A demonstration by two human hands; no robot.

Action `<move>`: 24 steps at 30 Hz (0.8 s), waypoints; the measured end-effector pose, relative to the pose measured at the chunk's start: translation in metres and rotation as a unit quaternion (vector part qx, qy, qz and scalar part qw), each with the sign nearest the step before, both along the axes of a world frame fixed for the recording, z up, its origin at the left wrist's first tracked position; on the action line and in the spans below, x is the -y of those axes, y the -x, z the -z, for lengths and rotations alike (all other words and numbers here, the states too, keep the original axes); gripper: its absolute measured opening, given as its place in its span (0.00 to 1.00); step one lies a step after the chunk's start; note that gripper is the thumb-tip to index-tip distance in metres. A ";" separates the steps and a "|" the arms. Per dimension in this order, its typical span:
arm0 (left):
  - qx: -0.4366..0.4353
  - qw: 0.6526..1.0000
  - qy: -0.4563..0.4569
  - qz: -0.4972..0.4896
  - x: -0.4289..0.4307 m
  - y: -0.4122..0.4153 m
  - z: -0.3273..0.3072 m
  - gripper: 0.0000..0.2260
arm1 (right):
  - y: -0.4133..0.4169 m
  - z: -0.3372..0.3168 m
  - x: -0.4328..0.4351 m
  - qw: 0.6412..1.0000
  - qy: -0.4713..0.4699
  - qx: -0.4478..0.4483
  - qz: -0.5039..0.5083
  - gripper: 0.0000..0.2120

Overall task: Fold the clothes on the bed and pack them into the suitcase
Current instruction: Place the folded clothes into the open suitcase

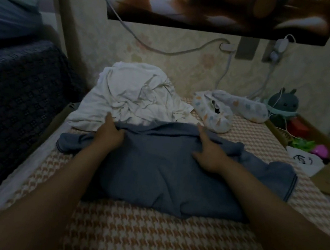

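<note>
Blanket, dark and patterned, fills the far left, rising beside the bed with its orange-and-white checked cover. Just to the right of it, at the far side of the bed against the wall, a white garment lies crumpled in a heap.

Your left hand sits at the near edge of that heap, on the left shoulder of the blue shirt. Its thumb points up and away from you while its fingers curl into a bunched ridge of the blue cloth, holding it.

The shirt lies spread across the middle of the bed between your forearms. One sleeve trails out to the left, the other to the right, and its far edge touches the white garment.

Your right hand rests on the shirt's right shoulder, thumb spread toward the middle and one finger stretched forward. The other fingers vanish into a fold, so you cannot tell whether they grip it.

Farther right, near the wall, lie two pale spotted slippers. Beyond them a dark round toy with ears sits above a cardboard box.
</note>
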State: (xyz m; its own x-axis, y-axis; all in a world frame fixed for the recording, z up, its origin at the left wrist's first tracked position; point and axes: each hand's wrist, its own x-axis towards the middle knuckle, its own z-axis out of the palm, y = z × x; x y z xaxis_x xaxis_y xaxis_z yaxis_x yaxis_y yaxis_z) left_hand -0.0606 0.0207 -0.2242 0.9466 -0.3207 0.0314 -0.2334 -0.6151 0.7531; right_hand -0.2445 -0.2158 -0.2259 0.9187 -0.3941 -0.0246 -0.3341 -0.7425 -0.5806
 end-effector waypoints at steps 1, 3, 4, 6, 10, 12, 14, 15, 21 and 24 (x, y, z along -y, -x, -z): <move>0.010 0.999 -0.022 0.048 0.001 0.003 0.005 0.34 | 0.005 0.001 0.000 1.000 -0.011 -0.009 -0.011 0.36; 0.070 0.991 -0.092 0.074 0.008 0.015 0.011 0.34 | 0.015 0.003 0.006 0.998 0.020 0.043 0.036 0.31; 0.112 0.983 -0.130 0.063 0.012 0.023 0.011 0.31 | 0.022 0.002 0.009 0.993 0.063 0.063 0.074 0.28; 0.171 0.971 -0.140 0.088 0.025 0.046 0.005 0.22 | 0.039 0.001 0.012 0.967 0.199 0.008 0.160 0.22; 0.154 0.939 -0.157 0.265 0.049 0.103 0.000 0.18 | 0.088 0.004 0.000 0.927 0.222 -0.149 0.262 0.29; 0.152 0.910 -0.202 0.327 0.056 0.133 0.001 0.20 | 0.102 0.014 -0.007 0.929 0.229 -0.180 0.229 0.30; 0.166 0.889 -0.226 0.362 0.055 0.158 0.006 0.24 | 0.113 0.017 -0.017 0.958 0.190 -0.124 0.177 0.20; 0.164 0.881 -0.238 0.375 0.051 0.166 0.010 0.28 | 0.120 0.013 -0.022 0.969 0.162 -0.080 0.167 0.16; 0.167 0.864 -0.318 0.354 0.009 0.162 0.039 0.43 | 0.171 -0.013 0.011 0.944 0.191 -0.080 0.258 0.17; 0.171 0.863 -0.331 0.341 -0.007 0.158 0.037 0.41 | 0.176 0.004 0.014 0.914 0.324 -0.131 0.205 0.20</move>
State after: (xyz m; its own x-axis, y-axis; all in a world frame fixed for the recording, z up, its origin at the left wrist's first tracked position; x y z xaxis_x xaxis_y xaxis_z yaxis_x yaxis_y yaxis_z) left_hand -0.2182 0.0276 -0.2613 0.5013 -0.8551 -0.1323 -0.8507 -0.5150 0.1050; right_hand -0.4208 -0.2295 -0.2303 0.6870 -0.7133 0.1387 -0.7255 -0.6839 0.0770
